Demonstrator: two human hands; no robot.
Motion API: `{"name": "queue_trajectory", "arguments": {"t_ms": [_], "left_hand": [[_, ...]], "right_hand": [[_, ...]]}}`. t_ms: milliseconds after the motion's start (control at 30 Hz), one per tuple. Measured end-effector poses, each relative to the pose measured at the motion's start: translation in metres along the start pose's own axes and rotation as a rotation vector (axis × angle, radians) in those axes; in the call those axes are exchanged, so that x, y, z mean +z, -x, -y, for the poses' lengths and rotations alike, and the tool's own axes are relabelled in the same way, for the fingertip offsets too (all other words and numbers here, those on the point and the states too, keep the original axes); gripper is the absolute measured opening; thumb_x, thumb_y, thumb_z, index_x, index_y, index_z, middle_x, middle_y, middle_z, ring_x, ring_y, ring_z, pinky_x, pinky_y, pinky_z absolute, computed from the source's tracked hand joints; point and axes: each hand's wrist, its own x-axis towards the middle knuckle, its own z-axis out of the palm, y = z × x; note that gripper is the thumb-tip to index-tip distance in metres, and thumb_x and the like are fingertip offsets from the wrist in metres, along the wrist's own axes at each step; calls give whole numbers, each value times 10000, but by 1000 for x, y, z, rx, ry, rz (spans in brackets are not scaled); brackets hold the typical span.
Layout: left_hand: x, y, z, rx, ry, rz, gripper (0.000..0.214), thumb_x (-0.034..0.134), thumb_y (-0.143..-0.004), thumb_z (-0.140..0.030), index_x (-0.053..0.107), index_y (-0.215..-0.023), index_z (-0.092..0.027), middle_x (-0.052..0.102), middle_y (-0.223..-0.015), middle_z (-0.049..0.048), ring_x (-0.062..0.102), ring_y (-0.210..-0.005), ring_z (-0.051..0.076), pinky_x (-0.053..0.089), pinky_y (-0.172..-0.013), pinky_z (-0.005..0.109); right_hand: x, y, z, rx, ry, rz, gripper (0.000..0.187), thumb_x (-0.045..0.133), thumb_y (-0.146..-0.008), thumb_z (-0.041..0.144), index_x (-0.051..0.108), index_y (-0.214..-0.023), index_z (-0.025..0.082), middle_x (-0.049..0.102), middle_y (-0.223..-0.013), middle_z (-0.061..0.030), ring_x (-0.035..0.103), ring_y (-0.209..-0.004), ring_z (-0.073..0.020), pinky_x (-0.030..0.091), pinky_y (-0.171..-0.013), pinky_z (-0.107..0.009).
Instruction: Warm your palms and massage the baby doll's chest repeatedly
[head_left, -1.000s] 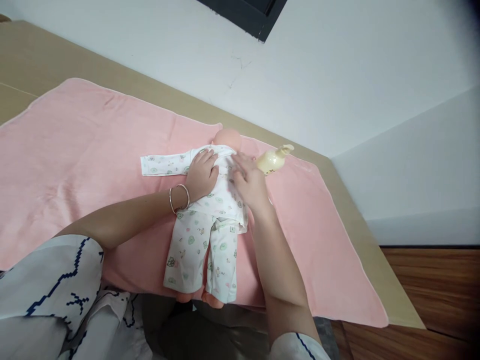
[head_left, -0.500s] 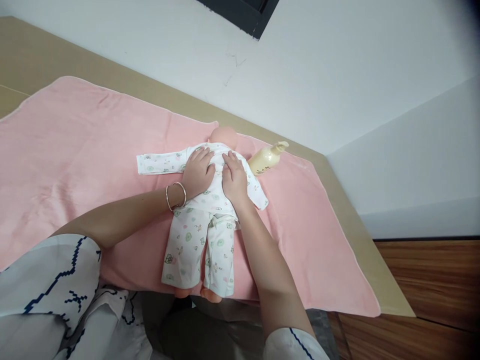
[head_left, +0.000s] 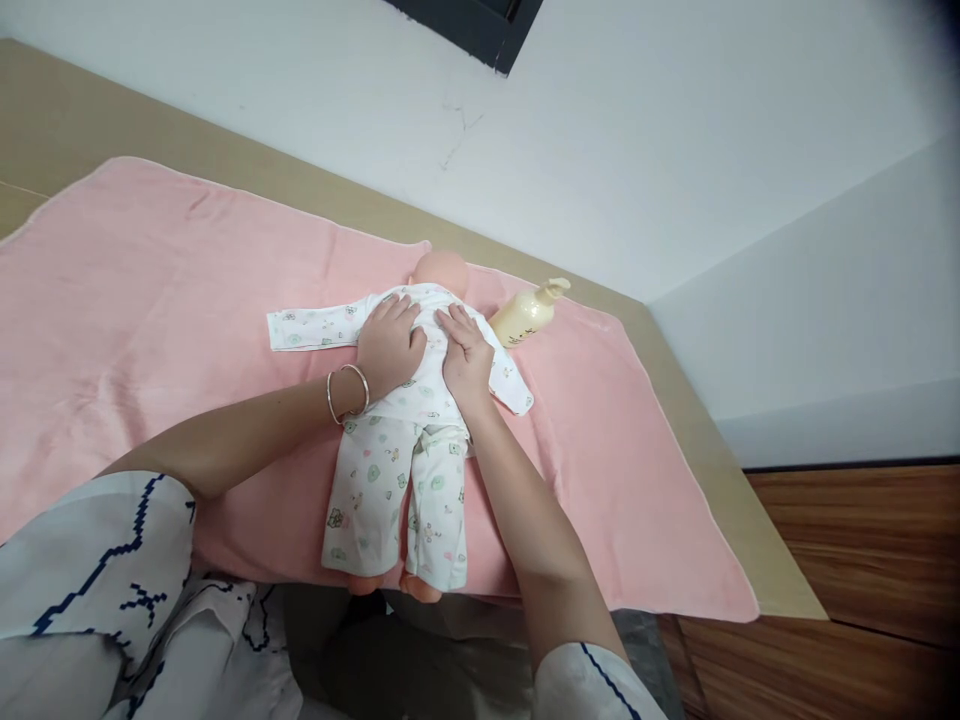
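Observation:
A baby doll (head_left: 439, 270) lies on a pink blanket, its head toward the wall and its feet at the near edge. It wears a white printed long-sleeved top (head_left: 424, 395) and matching trousers (head_left: 367, 500). My left hand (head_left: 390, 345) rests on the left side of the doll's upper body, fingers stretched out. On the right side of the torso lies my right hand (head_left: 466, 365), its fingers also extended. Neither hand grips anything. A pale yellow pump bottle (head_left: 525, 315) lies tilted on the blanket beside the doll's right-hand sleeve.
The pink blanket (head_left: 210, 260) covers much of a tan table (head_left: 720, 480) set against a white wall (head_left: 600, 150). A dark frame (head_left: 487, 35) is on the wall above. Brown wood-grain panels (head_left: 862, 550) stand at the lower right.
The fingers of my right hand have shifted slightly on the doll's top. My left hand stays in place on it. The whole view has moved a little.

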Motion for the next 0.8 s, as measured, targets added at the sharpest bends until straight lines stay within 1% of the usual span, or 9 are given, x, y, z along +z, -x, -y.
{"name": "queue_trajectory", "arguments": {"t_ms": [133, 233, 300, 400, 533, 633, 700, 800], "left_hand": [[0, -1, 0, 1, -54, -27, 427, 441, -884, -191, 677, -1231, -119, 682, -1330, 131, 574, -1335, 295, 452, -1168, 506], [1, -2, 3, 5, -44, -14, 425, 437, -895, -194, 672, -1241, -119, 665, -1360, 135, 559, -1353, 293, 439, -1180, 507], [1, -2, 5, 8, -19, 0, 428, 418, -919, -207, 663, -1259, -121, 638, -1398, 136, 536, -1377, 290, 418, -1197, 509], [2, -1, 9, 14, 20, 5, 451, 372, -942, -204, 646, -1291, -129, 617, -1427, 128, 516, -1397, 273, 399, -1213, 504], [2, 0, 14, 51, 61, -21, 517, 336, -911, -154, 609, -1347, -111, 633, -1408, 126, 531, -1382, 245, 407, -1217, 476], [3, 1, 16, 80, 82, -42, 524, 326, -907, -136, 608, -1349, -109, 645, -1395, 120, 540, -1377, 234, 417, -1214, 467], [3, 2, 17, 90, 85, -65, 509, 318, -925, -128, 629, -1327, -147, 657, -1385, 90, 552, -1368, 222, 429, -1205, 470], [3, 3, 18, 120, 92, -93, 474, 323, -953, -120, 686, -1251, -184, 674, -1363, 74, 572, -1344, 211, 448, -1185, 461]], "right_hand": [[3, 0, 2, -3, 6, -26, 483, 324, -963, 191, 705, -1250, 266, 601, -1450, -28, 483, -1435, -155, 338, -1238, -508], [4, -1, 2, -21, 61, -33, 490, 305, -979, 188, 700, -1253, 283, 622, -1424, -14, 500, -1420, -147, 366, -1225, -515], [5, -1, 1, -31, 78, -40, 483, 299, -994, 200, 697, -1259, 269, 631, -1414, -24, 511, -1411, -146, 381, -1220, -502], [5, 0, 1, -41, 54, -65, 463, 312, -1004, 220, 701, -1254, 220, 645, -1397, -47, 531, -1393, -144, 383, -1228, -454], [4, -1, 3, 21, 40, -97, 455, 326, -1002, 242, 692, -1273, 227, 656, -1383, -30, 558, -1369, -155, 403, -1221, -448], [-2, -3, 7, 75, 0, -110, 455, 348, -991, 261, 667, -1313, 220, 649, -1394, -40, 572, -1356, -168, 418, -1212, -444], [-8, -5, 10, 87, -25, -102, 482, 323, -987, 248, 641, -1347, 214, 615, -1437, -45, 539, -1388, -169, 401, -1224, -448], [-18, -8, 17, 45, -26, -106, 520, 264, -994, 228, 597, -1392, 207, 498, -1549, -45, 423, -1476, -159, 351, -1251, -446]]}}
